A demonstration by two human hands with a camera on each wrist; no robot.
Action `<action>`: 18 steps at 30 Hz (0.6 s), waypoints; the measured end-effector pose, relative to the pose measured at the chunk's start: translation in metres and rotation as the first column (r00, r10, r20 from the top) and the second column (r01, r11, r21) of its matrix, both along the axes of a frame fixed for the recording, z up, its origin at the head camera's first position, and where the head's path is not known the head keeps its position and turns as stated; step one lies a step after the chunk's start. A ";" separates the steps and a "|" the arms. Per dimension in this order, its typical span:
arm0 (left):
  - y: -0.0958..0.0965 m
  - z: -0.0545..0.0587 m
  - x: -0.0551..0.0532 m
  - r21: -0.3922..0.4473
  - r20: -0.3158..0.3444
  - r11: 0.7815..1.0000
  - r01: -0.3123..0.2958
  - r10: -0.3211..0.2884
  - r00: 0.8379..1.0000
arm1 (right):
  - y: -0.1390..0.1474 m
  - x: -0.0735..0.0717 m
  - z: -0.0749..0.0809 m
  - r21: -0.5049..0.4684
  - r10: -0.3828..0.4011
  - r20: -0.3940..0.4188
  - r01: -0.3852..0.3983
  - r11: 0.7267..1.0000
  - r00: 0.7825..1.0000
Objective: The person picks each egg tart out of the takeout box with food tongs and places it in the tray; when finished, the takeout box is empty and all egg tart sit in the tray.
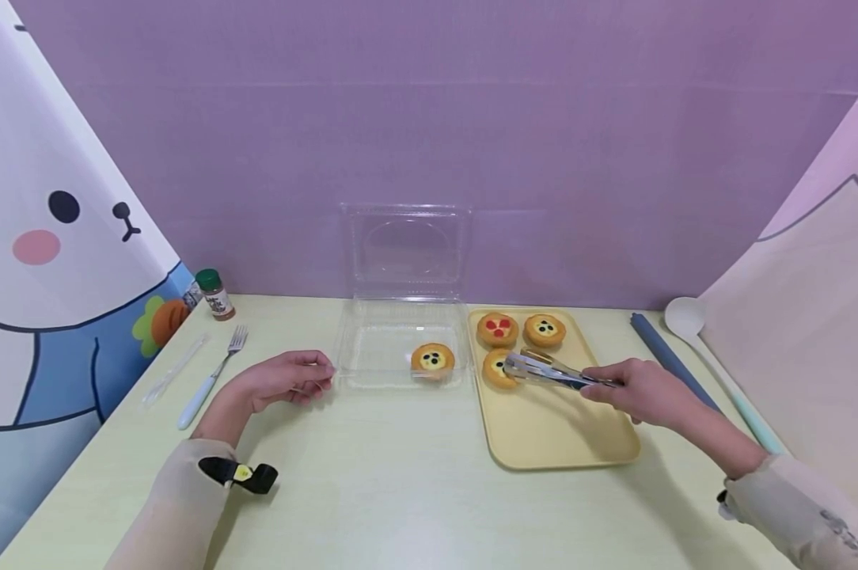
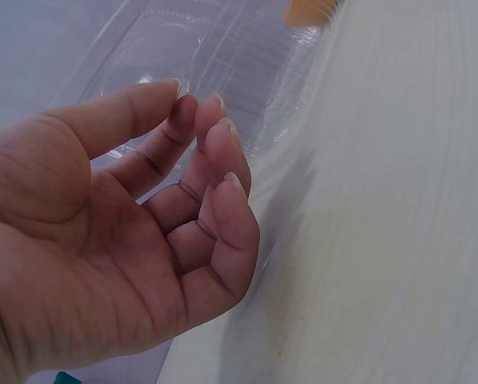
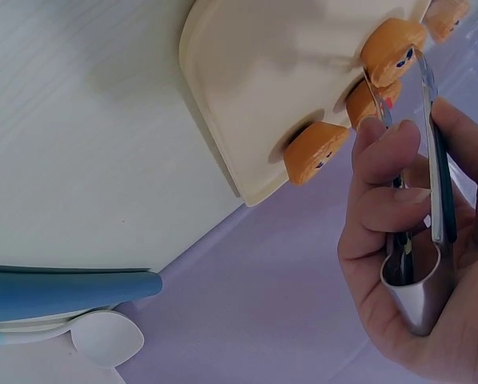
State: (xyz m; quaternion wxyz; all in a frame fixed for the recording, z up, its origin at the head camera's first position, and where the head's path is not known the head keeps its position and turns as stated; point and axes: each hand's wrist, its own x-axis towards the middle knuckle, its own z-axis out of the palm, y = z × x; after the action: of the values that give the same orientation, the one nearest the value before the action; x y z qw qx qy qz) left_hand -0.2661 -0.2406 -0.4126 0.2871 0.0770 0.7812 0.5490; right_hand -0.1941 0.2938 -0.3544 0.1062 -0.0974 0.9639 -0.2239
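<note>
My right hand (image 1: 646, 392) grips metal tongs (image 3: 435, 160) with dark handle grips. Their tips reach to the near egg tart (image 1: 495, 372) on the yellow tray (image 1: 557, 439), one arm on either side of it in the right wrist view. Behind it on the tray sit a tart with red topping (image 1: 498, 329) and a tart with dark dots (image 1: 545, 330). At the near left corner of a clear plastic clamshell box (image 1: 375, 340), my left hand (image 1: 286, 381) pinches the edge between thumb and index finger. The box lid stands up; one dotted tart (image 1: 432, 359) lies inside, at the right.
Left on the table are a fork (image 1: 215, 376) with a pale blue handle, a clear wrapped strip (image 1: 176, 370) and a green-capped spice jar (image 1: 215, 294). Right of the tray lie a blue-grey rod (image 1: 671, 360) and a white ladle (image 1: 685, 318). A purple cloth backdrop (image 1: 415, 119) rises behind.
</note>
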 end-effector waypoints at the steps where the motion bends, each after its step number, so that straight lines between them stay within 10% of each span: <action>1: 0.000 0.000 0.000 0.000 -0.001 1.000 0.001 -0.001 1.000 | 0.000 0.000 0.000 0.000 -0.001 0.001 0.001 1.000 1.000; 18: 0.001 0.002 0.000 -0.017 -0.018 1.000 0.001 -0.001 1.000 | -0.001 -0.001 0.001 0.023 -0.019 0.011 0.019 1.000 1.000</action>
State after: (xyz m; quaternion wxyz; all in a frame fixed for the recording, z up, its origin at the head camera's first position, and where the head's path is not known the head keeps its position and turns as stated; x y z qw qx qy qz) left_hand -0.2662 -0.2400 -0.4108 0.2811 0.0798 0.7884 0.5414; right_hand -0.1952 0.2931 -0.3533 0.1107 -0.0857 0.9667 -0.2143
